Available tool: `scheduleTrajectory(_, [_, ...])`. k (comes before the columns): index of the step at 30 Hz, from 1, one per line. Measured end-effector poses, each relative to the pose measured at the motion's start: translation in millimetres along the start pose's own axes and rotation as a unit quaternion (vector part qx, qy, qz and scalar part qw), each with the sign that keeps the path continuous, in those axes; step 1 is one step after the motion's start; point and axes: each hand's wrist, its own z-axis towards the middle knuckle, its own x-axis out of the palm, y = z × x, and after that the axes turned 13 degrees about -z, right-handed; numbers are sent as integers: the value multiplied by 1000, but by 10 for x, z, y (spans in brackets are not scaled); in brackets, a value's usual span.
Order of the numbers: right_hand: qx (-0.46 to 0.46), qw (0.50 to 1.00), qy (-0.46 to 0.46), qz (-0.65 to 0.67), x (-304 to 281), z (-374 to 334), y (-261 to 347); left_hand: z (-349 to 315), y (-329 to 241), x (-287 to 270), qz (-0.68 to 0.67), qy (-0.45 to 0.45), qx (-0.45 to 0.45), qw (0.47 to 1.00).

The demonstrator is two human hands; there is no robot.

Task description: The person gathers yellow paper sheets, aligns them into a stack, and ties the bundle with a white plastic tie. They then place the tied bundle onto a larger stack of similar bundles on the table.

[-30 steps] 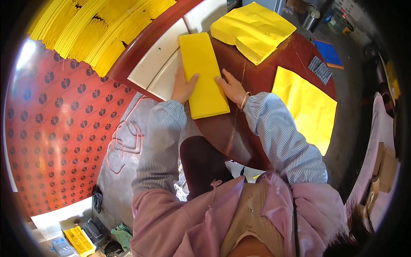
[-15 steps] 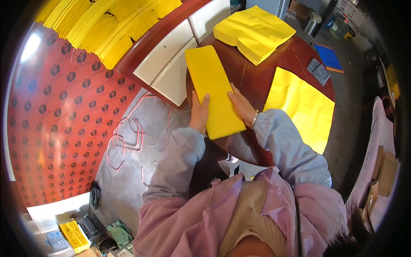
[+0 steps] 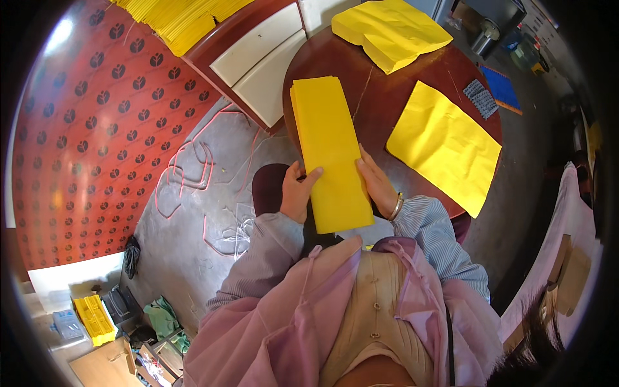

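A long, folded yellow bundle, made of several layers of flat sheet material, lies between my two hands. Its far part is above the round dark-red table, while its near end juts past the table's edge toward my body. My left hand grips the left edge, thumb on top and fingers partly hidden beneath. On the opposite edge, my right hand presses with its fingers along the side. A flat, creased yellow sheet rests on the table to the right. Another yellow piece, folded and bulging, lies at the far side.
A cabinet with cream drawers adjoins the table at the left, with stacked yellow pieces on top. A red patterned panel stands farther left. Pink cord trails over the grey floor. A grey bumpy piece sits at the table's right rim.
Both hands have drawn the yellow bundle nearer to my body, and it points more straight ahead. My view has shifted slightly. The other yellow pieces on the table stay put.
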Motion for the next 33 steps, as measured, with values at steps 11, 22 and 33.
scheduleTrajectory(11, [69, 995, 65, 27, -12, -286, 415, -230, -86, 8, -106, 134, -116, 978])
scheduleTrajectory(22, [135, 975, 140, 106, -41, -79, 614, -273, -306, 175, -117, 156, -107, 975])
scheduleTrajectory(33, [-309, 942, -113, -60, -499, 212, 1648, 258, -1373, 1116, -32, 373, 212, 903])
